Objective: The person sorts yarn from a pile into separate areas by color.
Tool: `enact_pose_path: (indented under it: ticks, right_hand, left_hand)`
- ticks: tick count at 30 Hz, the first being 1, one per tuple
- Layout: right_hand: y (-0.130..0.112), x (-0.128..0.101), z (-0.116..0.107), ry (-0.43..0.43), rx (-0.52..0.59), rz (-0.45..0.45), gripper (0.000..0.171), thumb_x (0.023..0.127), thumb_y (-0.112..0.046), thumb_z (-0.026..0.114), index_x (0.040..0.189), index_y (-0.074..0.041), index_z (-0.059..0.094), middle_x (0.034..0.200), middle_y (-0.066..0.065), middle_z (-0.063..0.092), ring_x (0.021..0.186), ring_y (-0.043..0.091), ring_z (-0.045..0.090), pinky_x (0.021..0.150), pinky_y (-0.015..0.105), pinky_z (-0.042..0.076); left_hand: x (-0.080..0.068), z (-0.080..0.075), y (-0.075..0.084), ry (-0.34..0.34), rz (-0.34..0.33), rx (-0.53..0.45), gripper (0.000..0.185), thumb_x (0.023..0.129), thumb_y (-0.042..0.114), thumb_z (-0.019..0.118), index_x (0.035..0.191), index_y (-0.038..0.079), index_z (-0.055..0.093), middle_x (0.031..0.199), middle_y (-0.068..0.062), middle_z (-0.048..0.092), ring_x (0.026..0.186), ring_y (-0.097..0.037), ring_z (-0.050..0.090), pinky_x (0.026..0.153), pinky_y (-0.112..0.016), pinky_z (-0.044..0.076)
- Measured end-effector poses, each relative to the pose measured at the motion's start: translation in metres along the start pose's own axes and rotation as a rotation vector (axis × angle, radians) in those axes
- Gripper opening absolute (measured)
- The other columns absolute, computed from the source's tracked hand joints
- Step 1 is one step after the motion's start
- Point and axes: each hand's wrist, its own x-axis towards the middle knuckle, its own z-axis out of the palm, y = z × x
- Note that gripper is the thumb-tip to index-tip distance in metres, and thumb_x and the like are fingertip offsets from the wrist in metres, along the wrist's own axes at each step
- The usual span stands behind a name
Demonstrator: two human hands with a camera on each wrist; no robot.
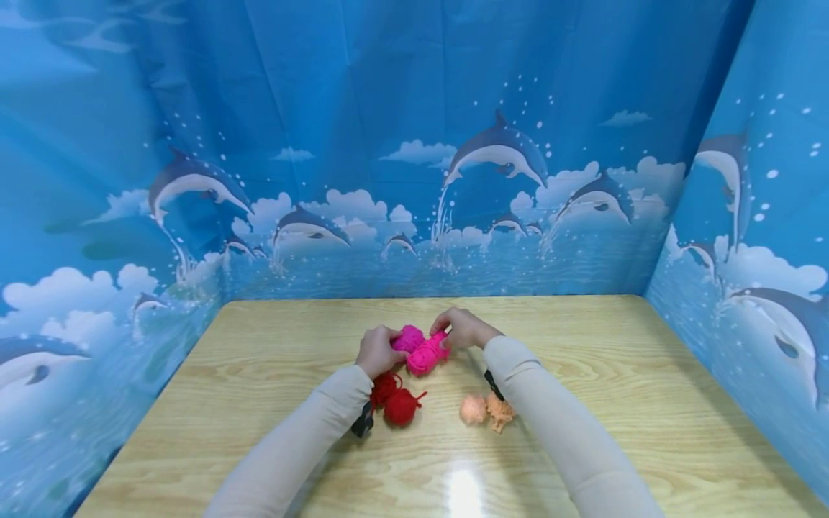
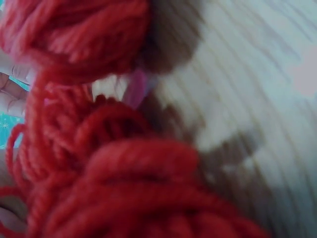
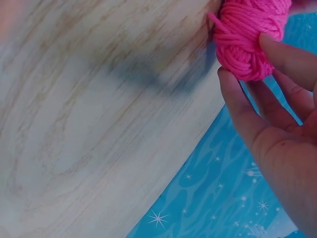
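On the wooden table [image 1: 259, 360] my left hand [image 1: 378, 350] grips a magenta yarn ball [image 1: 408, 337]. Beside it my right hand [image 1: 461, 329] holds one end of a pink yarn skein [image 1: 427, 353]. In the right wrist view, thumb and fingers [image 3: 282, 54] pinch that pink yarn skein [image 3: 250, 34]. Two red yarn balls [image 1: 396, 403] lie just under my left wrist. They fill the left wrist view as blurred red yarn [image 2: 99, 163]. Two small peach yarn balls [image 1: 486, 411] rest near my right forearm.
Blue dolphin-print curtains [image 1: 414, 144] wall the table at the back and on both sides. Bare wood lies to the left, right and front of the yarn. A black wrist strap [image 1: 363, 421] shows on my left sleeve.
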Motion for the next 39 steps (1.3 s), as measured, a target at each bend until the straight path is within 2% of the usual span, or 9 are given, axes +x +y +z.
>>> enact_pose_path:
  ticks: [19, 24, 28, 33, 34, 36, 39]
  right_hand:
    - [-0.001, -0.003, 0.000, -0.017, 0.008, 0.018, 0.031, 0.085, 0.001, 0.069, 0.115, -0.001, 0.068, 0.115, 0.012, 0.067, 0.113, 0.029, 0.059, 0.093, 0.037, 0.050]
    - [-0.002, -0.005, -0.004, -0.023, 0.030, 0.010, 0.036, 0.086, 0.000, 0.068, 0.121, 0.002, 0.064, 0.121, 0.014, 0.065, 0.112, 0.030, 0.060, 0.092, 0.036, 0.051]
    - [-0.002, -0.007, -0.010, -0.018, 0.006, -0.023, 0.035, 0.087, -0.002, 0.066, 0.122, 0.002, 0.064, 0.123, 0.015, 0.064, 0.113, 0.033, 0.060, 0.094, 0.039, 0.050]
    - [0.001, -0.014, -0.020, -0.023, -0.001, -0.049, 0.034, 0.092, -0.010, 0.064, 0.123, 0.003, 0.063, 0.125, 0.016, 0.063, 0.117, 0.037, 0.056, 0.094, 0.040, 0.050]
    - [0.003, -0.016, -0.023, -0.020, -0.001, -0.047, 0.034, 0.093, -0.013, 0.063, 0.123, 0.003, 0.062, 0.126, 0.016, 0.062, 0.118, 0.037, 0.056, 0.094, 0.041, 0.050]
    - [0.007, -0.021, -0.028, -0.012, 0.002, -0.040, 0.035, 0.095, -0.018, 0.061, 0.124, 0.001, 0.062, 0.127, 0.017, 0.061, 0.119, 0.037, 0.054, 0.093, 0.042, 0.050]
    - [0.015, -0.030, -0.037, 0.007, 0.019, -0.024, 0.035, 0.097, -0.023, 0.057, 0.125, -0.002, 0.062, 0.129, 0.017, 0.059, 0.119, 0.036, 0.054, 0.093, 0.045, 0.050]
  left_hand:
    - [-0.001, -0.002, 0.000, -0.027, -0.011, -0.020, 0.045, 0.079, 0.015, 0.080, 0.119, 0.000, 0.067, 0.115, -0.014, 0.068, 0.108, -0.029, 0.062, 0.090, -0.039, 0.051]
    - [0.000, -0.006, 0.002, -0.062, 0.013, -0.016, 0.048, 0.079, 0.015, 0.079, 0.122, -0.001, 0.064, 0.116, -0.015, 0.067, 0.107, -0.027, 0.062, 0.091, -0.039, 0.051]
    - [0.003, -0.009, 0.001, -0.095, 0.013, -0.037, 0.050, 0.080, 0.015, 0.078, 0.125, -0.001, 0.062, 0.119, -0.014, 0.066, 0.107, -0.025, 0.062, 0.091, -0.037, 0.051]
    - [0.003, -0.016, 0.004, -0.123, 0.011, -0.069, 0.049, 0.082, 0.016, 0.077, 0.125, -0.001, 0.062, 0.121, -0.015, 0.065, 0.109, -0.026, 0.060, 0.092, -0.039, 0.050]
    - [0.003, -0.018, 0.005, -0.126, 0.011, -0.071, 0.048, 0.082, 0.017, 0.077, 0.125, -0.001, 0.062, 0.120, -0.016, 0.065, 0.103, -0.024, 0.061, 0.090, -0.037, 0.050]
    - [0.002, -0.023, 0.007, -0.132, 0.015, -0.083, 0.049, 0.083, 0.017, 0.076, 0.126, 0.000, 0.062, 0.111, -0.018, 0.068, 0.078, -0.019, 0.058, 0.074, -0.033, 0.051]
    - [0.002, -0.031, 0.008, -0.145, 0.023, -0.088, 0.051, 0.084, 0.018, 0.074, 0.130, 0.000, 0.059, 0.083, -0.015, 0.067, 0.052, -0.010, 0.034, 0.054, -0.025, 0.037]
